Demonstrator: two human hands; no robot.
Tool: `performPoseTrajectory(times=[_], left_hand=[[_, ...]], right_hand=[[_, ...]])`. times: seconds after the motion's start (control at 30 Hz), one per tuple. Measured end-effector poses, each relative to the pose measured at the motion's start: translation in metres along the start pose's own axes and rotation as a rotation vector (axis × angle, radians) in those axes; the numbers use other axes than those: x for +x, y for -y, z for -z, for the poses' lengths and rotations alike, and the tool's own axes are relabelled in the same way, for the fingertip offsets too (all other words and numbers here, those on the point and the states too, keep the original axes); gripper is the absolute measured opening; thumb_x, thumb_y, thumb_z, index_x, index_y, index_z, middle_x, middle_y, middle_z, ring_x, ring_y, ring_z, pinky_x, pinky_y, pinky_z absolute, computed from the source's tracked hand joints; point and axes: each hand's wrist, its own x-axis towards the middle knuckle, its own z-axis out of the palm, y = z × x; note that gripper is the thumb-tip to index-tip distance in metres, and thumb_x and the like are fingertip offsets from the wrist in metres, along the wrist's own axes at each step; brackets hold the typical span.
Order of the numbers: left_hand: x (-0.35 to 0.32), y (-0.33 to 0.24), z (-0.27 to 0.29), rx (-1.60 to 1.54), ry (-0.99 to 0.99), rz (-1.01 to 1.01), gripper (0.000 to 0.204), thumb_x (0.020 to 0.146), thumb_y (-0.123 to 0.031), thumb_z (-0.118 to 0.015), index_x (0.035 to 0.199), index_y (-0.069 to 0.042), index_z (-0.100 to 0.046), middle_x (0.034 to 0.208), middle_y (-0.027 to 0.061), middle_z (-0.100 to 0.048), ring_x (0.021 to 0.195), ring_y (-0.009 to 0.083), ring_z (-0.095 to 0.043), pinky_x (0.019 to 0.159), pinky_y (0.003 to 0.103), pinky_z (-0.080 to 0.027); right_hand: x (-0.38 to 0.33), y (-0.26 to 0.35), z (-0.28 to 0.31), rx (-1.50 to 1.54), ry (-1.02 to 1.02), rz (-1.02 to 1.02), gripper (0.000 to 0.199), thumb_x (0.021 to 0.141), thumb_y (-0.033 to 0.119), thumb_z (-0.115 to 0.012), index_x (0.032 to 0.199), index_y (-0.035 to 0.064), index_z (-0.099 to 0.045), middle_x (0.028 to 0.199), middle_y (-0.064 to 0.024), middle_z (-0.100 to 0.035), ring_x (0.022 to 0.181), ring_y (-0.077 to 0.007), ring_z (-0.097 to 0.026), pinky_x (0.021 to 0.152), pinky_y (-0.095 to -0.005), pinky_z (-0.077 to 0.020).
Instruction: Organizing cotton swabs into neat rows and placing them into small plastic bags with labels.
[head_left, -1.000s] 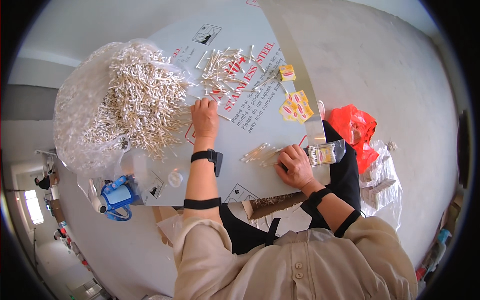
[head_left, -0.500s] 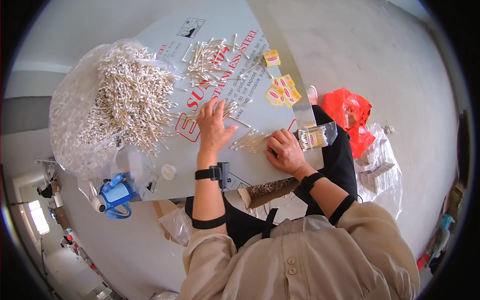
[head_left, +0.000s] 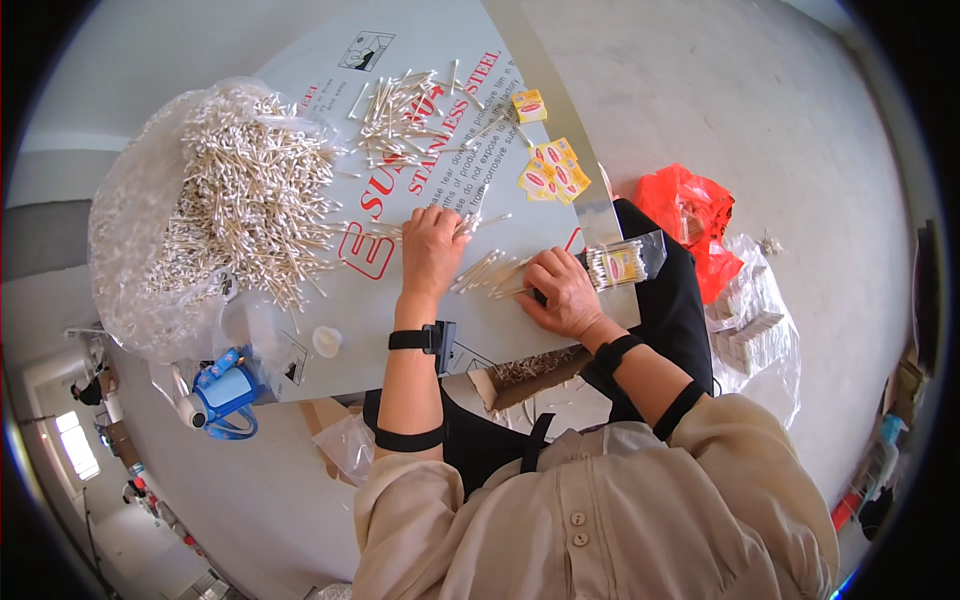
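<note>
My left hand (head_left: 433, 252) is closed over a small bunch of cotton swabs (head_left: 485, 221), whose tips stick out on both sides of the fingers. My right hand (head_left: 563, 293) rests on the tabletop with curled fingers; a dark bit shows under it, and what it holds is hidden. Loose swabs (head_left: 481, 271) lie between the hands, some reaching the right fingertips. Just right of that hand, at the table's edge, lies a clear packet (head_left: 616, 264) of swabs with a yellow label.
A big clear bag (head_left: 130, 235) spills a heap of swabs (head_left: 255, 190) at left. Farther back lie scattered swabs (head_left: 400, 115) and yellow cards (head_left: 553, 172). A blue jug (head_left: 228, 388) is near left. Right of the table are a red bag (head_left: 685, 215) and wrapped packs (head_left: 745, 340).
My left hand has turned and its spread fingers have closed over the swabs. My right hand stays in nearly the same place. The whole view has shifted slightly.
</note>
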Motion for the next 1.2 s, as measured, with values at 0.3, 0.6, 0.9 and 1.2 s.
performPoseTrajectory(times=[0.3,0.6,0.9,1.2], left_hand=[[-0.031,0.02,0.037,0.099,-0.017,-0.072,0.061,0.064,-0.009,-0.08,0.12,-0.006,-0.058,0.125,0.0087,-0.054,0.123,0.0287,-0.045,0.109,0.045,-0.031],[-0.046,0.046,0.022,0.071,-0.177,-0.033,0.024,0.071,-0.004,-0.074,0.091,-0.01,-0.062,0.094,0.0046,-0.058,0.099,0.027,-0.053,0.09,0.043,-0.04],[-0.002,0.052,0.007,0.093,-0.272,0.033,0.019,0.074,-0.006,-0.073,0.088,-0.01,-0.061,0.09,0.0052,-0.059,0.092,0.029,-0.055,0.08,0.043,-0.043],[0.01,0.012,0.004,0.007,-0.267,-0.063,0.039,0.074,-0.002,-0.071,0.111,-0.013,-0.062,0.108,0.0051,-0.058,0.107,0.0293,-0.052,0.089,0.044,-0.042]], right_hand=[[0.077,0.007,0.003,-0.081,-0.149,0.077,0.052,0.07,0.011,-0.076,0.118,0.0081,-0.058,0.126,-0.0104,-0.054,0.115,-0.0341,-0.051,0.1,-0.0464,-0.0383],[0.094,-0.029,-0.037,-0.062,-0.002,0.155,0.012,0.075,0.016,-0.073,0.087,0.016,-0.071,0.097,0.0022,-0.064,0.103,-0.02,-0.055,0.093,-0.038,-0.0391],[0.075,-0.014,-0.034,-0.091,-0.025,0.141,0.006,0.078,0.018,-0.071,0.083,0.0176,-0.069,0.09,0.0025,-0.062,0.091,-0.0203,-0.057,0.088,-0.0364,-0.0396],[0.054,-0.006,-0.013,0.247,-0.075,0.003,0.028,0.076,-0.003,-0.063,0.102,0.0059,-0.065,0.105,-0.0134,-0.063,0.098,-0.0344,-0.06,0.085,-0.041,-0.0516]])
